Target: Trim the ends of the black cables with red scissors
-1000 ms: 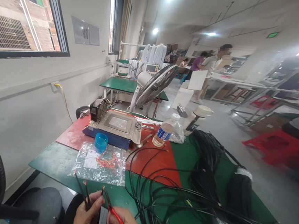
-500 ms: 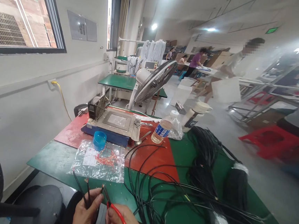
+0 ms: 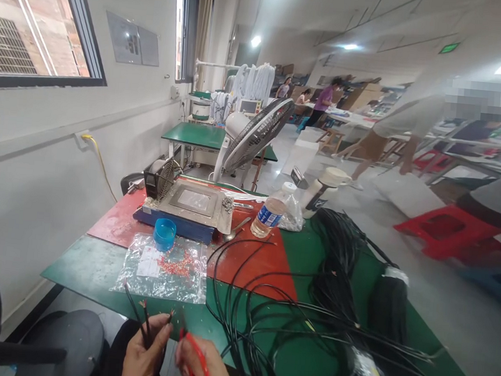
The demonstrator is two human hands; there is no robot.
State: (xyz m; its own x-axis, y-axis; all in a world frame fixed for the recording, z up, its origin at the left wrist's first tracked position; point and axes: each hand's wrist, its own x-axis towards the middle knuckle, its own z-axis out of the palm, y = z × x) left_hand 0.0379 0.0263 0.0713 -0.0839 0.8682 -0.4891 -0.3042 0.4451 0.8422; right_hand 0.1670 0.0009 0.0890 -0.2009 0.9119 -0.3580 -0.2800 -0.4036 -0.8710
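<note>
Thin black cables [image 3: 146, 317] are pinched in my left hand [image 3: 144, 351], their ends pointing up and showing bits of reddish wire. My right hand [image 3: 209, 357] grips red-handled scissors [image 3: 201, 360], whose blurred blades point upward just right of the cable end, apart from it. Beyond my hands lies a clear plastic bag [image 3: 131, 274] strewn with small red clippings [image 3: 177, 265]. A blue cup [image 3: 164, 235] sits on the bag's far edge. Loose black cables [image 3: 260, 323] curl over the green table [image 3: 72, 263] to the right.
A blue-based metal heating unit [image 3: 177, 219] with a small fan stands behind the bag. Right of it are a spoon [image 3: 231, 236], a bottle of pale liquid [image 3: 268, 217] and a white flask [image 3: 322, 191]. Black cable bundles [image 3: 340, 260] fill the table's right side. Another person walks at right.
The scissors have moved away from the cable end, to the right. My left hand still holds the cables. A person in the background has moved right with a white container.
</note>
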